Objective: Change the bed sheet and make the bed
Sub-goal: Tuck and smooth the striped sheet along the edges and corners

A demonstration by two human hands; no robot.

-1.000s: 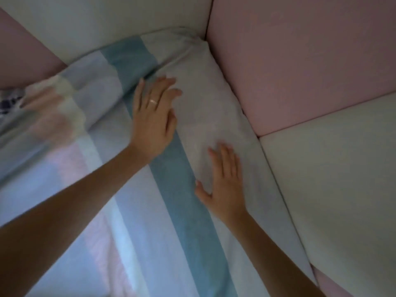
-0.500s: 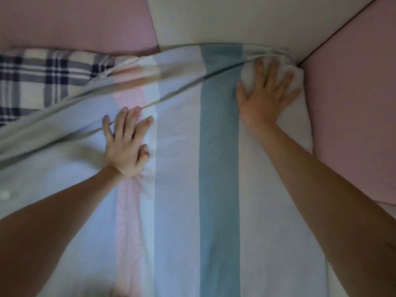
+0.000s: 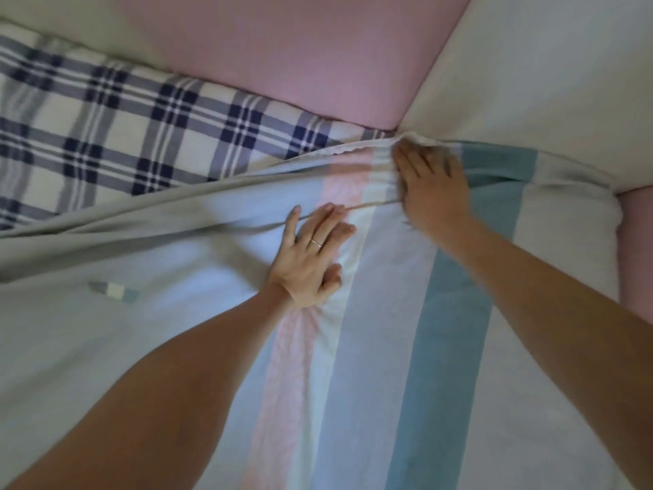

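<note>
Looking down onto a striped bed sheet in pale blue, pink, white and teal bands, spread across most of the view and reaching up to the padded wall. Showing at upper left a stretch of navy-and-white plaid bedding, uncovered, with the sheet's far edge lying slantwise over it in long folds. Backed by a pink padded panel at top and a cream padded panel at upper right.

Reaching in from the lower corners with two bare forearms, both stretched well forward. Pressing the left hand flat, palm down, on the pink and white bands, fingers straight and close together, tips touching a raised fold, thumb tucked along the side. Laying the right hand palm down further up, beside the teal band, fingers extended toward the sheet's hem where the two panels meet. Blurred there, so cannot tell whether the fingertips catch the hem.

Also showing a small striped tag on the sheet, well left of the left hand. Wearing a thin ring on that hand.
</note>
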